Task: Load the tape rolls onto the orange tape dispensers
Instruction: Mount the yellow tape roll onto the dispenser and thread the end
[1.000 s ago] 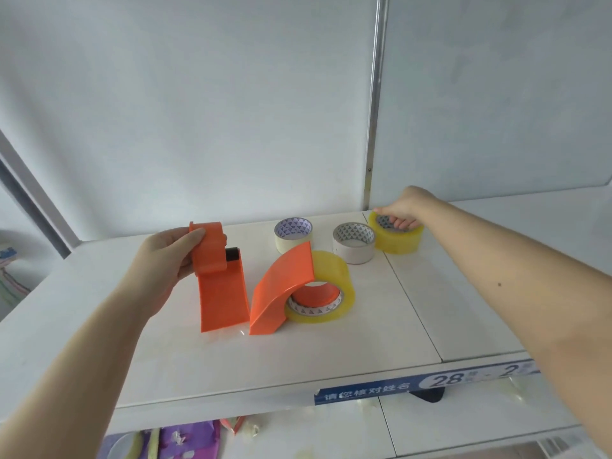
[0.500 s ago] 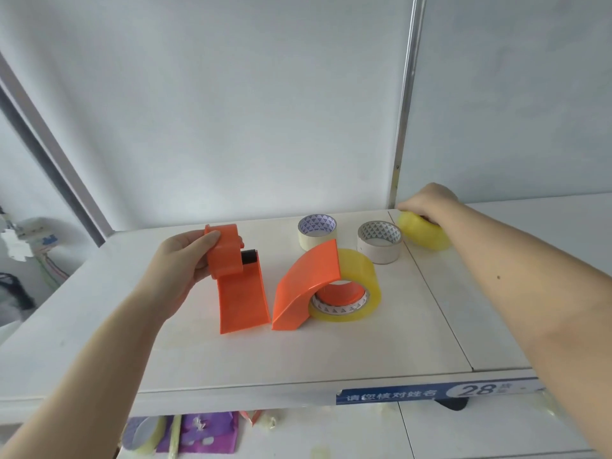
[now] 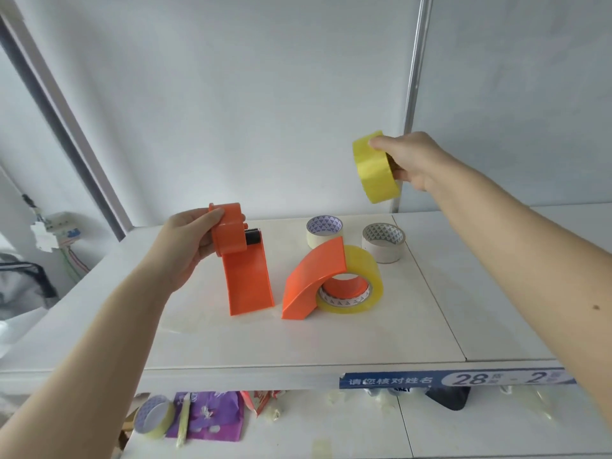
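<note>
White shelf (image 3: 331, 346) against a pale wall, and up in the air goes the yellow roll of tape (image 3: 376, 167), well above the shelf, with the right hand (image 3: 409, 162) and its grip clamped around the roll's rim. Left hand (image 3: 185, 246) has its grip closed on the head of the empty orange plastic tape dispenser (image 3: 243, 260), standing upright on the shelf. Just beside it, the second orange dispenser (image 3: 313, 276) already carries a clear yellowish tape roll (image 3: 359, 286). Behind them sit two white tape rolls (image 3: 324, 231), near each other.
</note>
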